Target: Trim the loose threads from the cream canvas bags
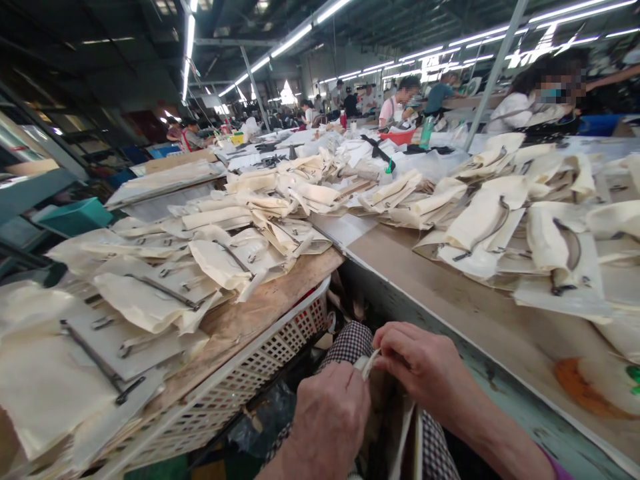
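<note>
Over my lap, my left hand (pixel 330 415) and my right hand (pixel 425 363) are close together, both with fingers closed. They pinch the pale edge of a cream, cloth-like piece (pixel 369 364) between them. The rest of that piece hangs down between my knees, partly hidden by my hands. Whether it has a strap like the others, I cannot tell. On the wooden board to the left, similar cream pieces (pixel 145 293) lie in overlapping layers, with dark straps (pixel 163 291) and small metal fittings on them. More cream pieces with curved dark straps (pixel 493 230) are heaped on the right-hand table.
A white plastic basket (pixel 250 373) stands beneath the left board's edge. The table edge (pixel 480 347) runs close along my right arm. An orange round item (pixel 585 387) lies at the right. A green bottle (pixel 427 132) and a red tray (pixel 397 137) stand further back, where several people work.
</note>
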`<action>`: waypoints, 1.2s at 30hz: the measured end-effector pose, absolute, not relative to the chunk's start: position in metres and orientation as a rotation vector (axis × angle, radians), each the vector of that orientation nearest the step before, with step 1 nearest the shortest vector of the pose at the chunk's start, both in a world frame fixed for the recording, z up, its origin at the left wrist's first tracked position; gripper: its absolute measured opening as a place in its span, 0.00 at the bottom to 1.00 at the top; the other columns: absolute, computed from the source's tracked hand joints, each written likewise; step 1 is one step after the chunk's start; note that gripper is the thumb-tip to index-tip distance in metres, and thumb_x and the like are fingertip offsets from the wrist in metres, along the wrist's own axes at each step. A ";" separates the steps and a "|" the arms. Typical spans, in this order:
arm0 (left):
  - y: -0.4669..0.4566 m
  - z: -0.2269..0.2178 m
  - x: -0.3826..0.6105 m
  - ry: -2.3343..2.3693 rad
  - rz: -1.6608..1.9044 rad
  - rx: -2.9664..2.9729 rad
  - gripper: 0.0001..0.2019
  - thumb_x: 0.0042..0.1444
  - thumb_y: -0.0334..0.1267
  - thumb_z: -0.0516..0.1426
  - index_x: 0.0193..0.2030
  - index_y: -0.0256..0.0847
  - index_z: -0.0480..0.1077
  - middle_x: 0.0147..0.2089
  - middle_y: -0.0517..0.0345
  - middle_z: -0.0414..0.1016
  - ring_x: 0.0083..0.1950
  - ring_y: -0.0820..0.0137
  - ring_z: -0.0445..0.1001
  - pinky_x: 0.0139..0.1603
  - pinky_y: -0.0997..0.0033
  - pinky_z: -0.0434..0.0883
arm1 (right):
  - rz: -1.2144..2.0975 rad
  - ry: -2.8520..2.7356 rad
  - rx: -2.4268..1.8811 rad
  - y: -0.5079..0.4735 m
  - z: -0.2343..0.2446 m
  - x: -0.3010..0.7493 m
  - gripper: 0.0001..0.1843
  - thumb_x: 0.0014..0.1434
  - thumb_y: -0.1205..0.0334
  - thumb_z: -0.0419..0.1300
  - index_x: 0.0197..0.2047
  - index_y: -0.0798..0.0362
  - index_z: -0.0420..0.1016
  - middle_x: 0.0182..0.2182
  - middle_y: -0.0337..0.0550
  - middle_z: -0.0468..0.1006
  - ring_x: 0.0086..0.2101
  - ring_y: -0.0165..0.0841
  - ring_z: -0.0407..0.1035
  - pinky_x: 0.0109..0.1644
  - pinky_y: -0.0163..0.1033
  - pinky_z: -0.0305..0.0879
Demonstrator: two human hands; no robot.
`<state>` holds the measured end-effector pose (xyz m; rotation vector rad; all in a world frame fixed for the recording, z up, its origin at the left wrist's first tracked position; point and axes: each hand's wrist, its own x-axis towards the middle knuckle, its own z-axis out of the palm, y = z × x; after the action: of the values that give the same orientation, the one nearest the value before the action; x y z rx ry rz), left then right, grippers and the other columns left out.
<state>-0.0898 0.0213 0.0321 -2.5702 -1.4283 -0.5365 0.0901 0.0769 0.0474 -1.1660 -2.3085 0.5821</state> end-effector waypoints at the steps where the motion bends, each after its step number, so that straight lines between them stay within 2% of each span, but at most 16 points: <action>1: 0.022 0.032 -0.090 -1.415 -0.552 -2.573 0.15 0.61 0.23 0.48 0.25 0.41 0.65 0.24 0.60 0.68 0.25 0.68 0.68 0.24 0.66 0.56 | 0.603 -2.308 -1.147 0.077 0.048 0.091 0.08 0.58 0.73 0.63 0.34 0.51 0.70 0.37 0.36 0.79 0.37 0.33 0.73 0.40 0.35 0.65; 7: 0.026 0.029 -0.098 -1.451 -0.731 -2.645 0.19 0.64 0.26 0.48 0.21 0.39 0.62 0.20 0.62 0.65 0.21 0.73 0.65 0.24 0.68 0.54 | 0.806 -2.335 -1.008 0.078 0.059 0.099 0.12 0.56 0.78 0.61 0.31 0.51 0.69 0.41 0.33 0.79 0.41 0.28 0.73 0.44 0.31 0.63; 11: 0.027 0.029 -0.101 -1.421 -0.790 -2.700 0.19 0.65 0.27 0.47 0.21 0.39 0.61 0.20 0.61 0.64 0.22 0.74 0.65 0.24 0.70 0.55 | 0.833 -2.325 -1.049 0.078 0.067 0.106 0.13 0.54 0.79 0.60 0.33 0.51 0.67 0.43 0.34 0.75 0.37 0.26 0.71 0.39 0.30 0.63; 14: 0.026 0.028 -0.100 -1.424 -0.793 -2.704 0.18 0.64 0.27 0.47 0.22 0.39 0.61 0.21 0.61 0.65 0.22 0.74 0.66 0.25 0.70 0.56 | 0.842 -2.293 -1.052 0.077 0.068 0.109 0.11 0.56 0.77 0.59 0.32 0.51 0.66 0.44 0.36 0.72 0.34 0.25 0.69 0.37 0.30 0.62; 20: 0.026 0.023 -0.102 -1.461 -0.763 -2.719 0.18 0.65 0.28 0.48 0.22 0.39 0.62 0.22 0.60 0.65 0.23 0.73 0.67 0.25 0.70 0.57 | 0.933 -2.181 -1.004 0.076 0.061 0.107 0.12 0.61 0.76 0.56 0.30 0.51 0.63 0.44 0.37 0.74 0.38 0.26 0.70 0.42 0.31 0.63; 26: 0.030 0.026 -0.103 -1.491 -0.790 -2.728 0.19 0.66 0.29 0.48 0.22 0.39 0.62 0.22 0.61 0.65 0.23 0.74 0.66 0.24 0.72 0.57 | 0.895 -2.168 -0.987 0.077 0.056 0.106 0.12 0.61 0.76 0.54 0.30 0.51 0.63 0.43 0.38 0.75 0.38 0.27 0.70 0.42 0.31 0.62; 31: 0.030 0.031 -0.101 -1.516 -0.819 -2.719 0.19 0.65 0.29 0.48 0.21 0.39 0.62 0.22 0.61 0.66 0.23 0.75 0.66 0.24 0.72 0.57 | 0.950 -2.197 -0.980 0.077 0.059 0.110 0.11 0.61 0.75 0.55 0.30 0.51 0.63 0.45 0.36 0.75 0.36 0.26 0.70 0.39 0.30 0.62; 36: 0.029 0.028 -0.099 -1.513 -0.807 -2.737 0.18 0.65 0.29 0.48 0.22 0.39 0.62 0.22 0.61 0.66 0.24 0.74 0.67 0.25 0.72 0.58 | 1.013 -2.216 -1.023 0.076 0.068 0.110 0.09 0.59 0.74 0.60 0.33 0.50 0.67 0.45 0.34 0.73 0.38 0.26 0.69 0.42 0.30 0.62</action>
<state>-0.0991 0.0285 0.0282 -2.7371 -1.5132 -0.8068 0.1100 0.0764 0.0680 -1.0225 -2.2156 1.0125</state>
